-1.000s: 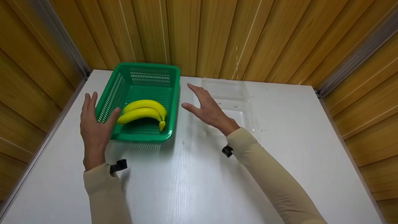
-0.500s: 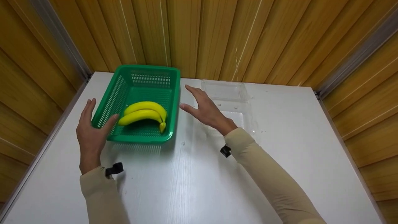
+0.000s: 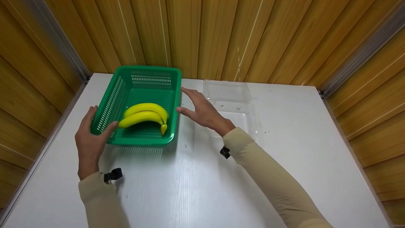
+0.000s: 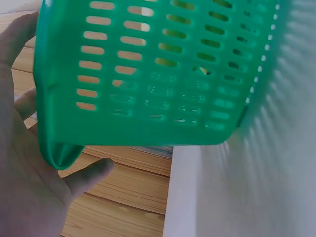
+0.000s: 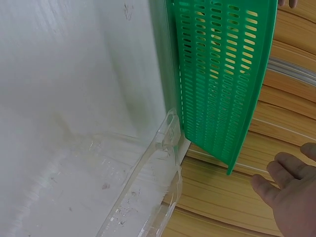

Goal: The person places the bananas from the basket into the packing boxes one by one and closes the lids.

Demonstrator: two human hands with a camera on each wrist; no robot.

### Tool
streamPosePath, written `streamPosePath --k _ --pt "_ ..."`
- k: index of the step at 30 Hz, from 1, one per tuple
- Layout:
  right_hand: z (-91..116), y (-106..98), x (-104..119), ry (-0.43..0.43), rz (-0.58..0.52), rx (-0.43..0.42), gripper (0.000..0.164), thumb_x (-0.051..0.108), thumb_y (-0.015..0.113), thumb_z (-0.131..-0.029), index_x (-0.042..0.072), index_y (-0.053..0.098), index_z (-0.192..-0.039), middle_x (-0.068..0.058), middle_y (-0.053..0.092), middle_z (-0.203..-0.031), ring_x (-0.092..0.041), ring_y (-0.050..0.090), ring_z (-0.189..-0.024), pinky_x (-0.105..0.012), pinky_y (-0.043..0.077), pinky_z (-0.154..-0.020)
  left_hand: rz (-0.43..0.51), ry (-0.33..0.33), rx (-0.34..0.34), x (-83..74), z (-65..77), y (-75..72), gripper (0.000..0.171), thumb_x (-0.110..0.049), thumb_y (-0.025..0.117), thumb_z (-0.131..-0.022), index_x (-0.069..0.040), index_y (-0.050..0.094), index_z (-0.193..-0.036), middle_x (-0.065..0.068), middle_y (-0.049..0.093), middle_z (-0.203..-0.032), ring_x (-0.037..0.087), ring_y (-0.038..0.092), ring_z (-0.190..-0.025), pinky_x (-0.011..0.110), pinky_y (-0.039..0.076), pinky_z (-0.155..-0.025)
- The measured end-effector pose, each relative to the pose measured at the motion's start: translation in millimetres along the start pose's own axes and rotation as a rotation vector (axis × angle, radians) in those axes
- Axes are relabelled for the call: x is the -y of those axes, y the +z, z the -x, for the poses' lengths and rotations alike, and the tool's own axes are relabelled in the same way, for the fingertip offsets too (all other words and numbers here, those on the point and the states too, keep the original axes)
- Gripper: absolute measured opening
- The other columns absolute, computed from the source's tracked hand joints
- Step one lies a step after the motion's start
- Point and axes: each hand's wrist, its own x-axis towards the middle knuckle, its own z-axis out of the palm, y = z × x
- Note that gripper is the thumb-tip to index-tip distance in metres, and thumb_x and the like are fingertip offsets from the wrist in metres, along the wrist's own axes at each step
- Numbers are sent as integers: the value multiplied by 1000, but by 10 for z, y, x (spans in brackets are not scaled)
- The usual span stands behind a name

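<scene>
A green plastic basket (image 3: 136,141) with slotted walls stands at the back left of the table. Two yellow bananas (image 3: 143,117), joined at the stem, lie inside it toward the front. My left hand (image 3: 90,144) is at the basket's front left corner, thumb and fingers spread around the rim; the left wrist view shows the palm (image 4: 29,173) right beside that corner. On the opposite side, my right hand (image 3: 204,111) has its fingertips right at the right rim, fingers extended. The right wrist view shows this hand (image 5: 296,192) beside the basket wall (image 5: 222,89), holding nothing.
A clear plastic hinged container (image 3: 226,91) lies unfolded on the white table (image 3: 177,193), behind and partly under my right hand. Wood-panelled walls (image 3: 218,38) rise behind and on both sides. The basket's far end is close to the back wall.
My left hand has moved slightly left and nearer, its fingers now alongside the basket's corner. My right hand has come left to the right rim. Basket and bananas keep their place.
</scene>
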Motion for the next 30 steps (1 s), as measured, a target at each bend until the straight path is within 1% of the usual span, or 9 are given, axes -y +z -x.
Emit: streamPosePath --k 2,7,12,19,26,30 --pt "-2 15 -2 5 5 10 83 58 63 -103 22 29 -170 -2 34 -170 -22 31 -155 -52 31 -124 6 3 2 28 7 2 83 -41 82 -94 -34 40 -165 -14 33 -169 11 28 -157 42 26 -126" --pt "-6 47 -21 12 4 26 85 58 63 -103 19 29 -170 -3 34 -170 -23 31 -155 -53 32 -123 16 13 -4 73 10 1 82 -39 83 -94 -34 42 -164 -13 34 -169 13 29 -157 43 26 -126" --pt "-11 62 -43 27 -11 33 85 58 63 -103 18 28 -170 -3 32 -171 -23 30 -155 -53 30 -124 37 24 -9 129 10 12 81 -36 84 -94 -32 44 -164 -13 36 -168 12 31 -156 40 28 -125" --pt "-13 94 -91 18 -5 28 83 56 63 -104 16 30 -169 -4 36 -169 -23 32 -154 -51 30 -124 72 72 -40 221 15 44 75 -29 86 -93 -28 51 -160 -11 46 -163 12 41 -151 30 33 -122" --pt "-16 101 -87 25 -11 36 84 57 62 -104 16 30 -169 -4 36 -169 -23 32 -154 -52 31 -124 116 126 -64 280 11 59 64 -23 84 -94 -22 60 -154 -9 50 -161 11 40 -151 32 31 -123" --pt "-21 101 -60 38 -5 46 85 58 62 -103 17 29 -169 -4 35 -169 -23 32 -155 -52 31 -124 135 144 -78 297 9 67 59 -22 84 -95 -20 63 -151 -8 51 -160 10 41 -150 31 30 -123"
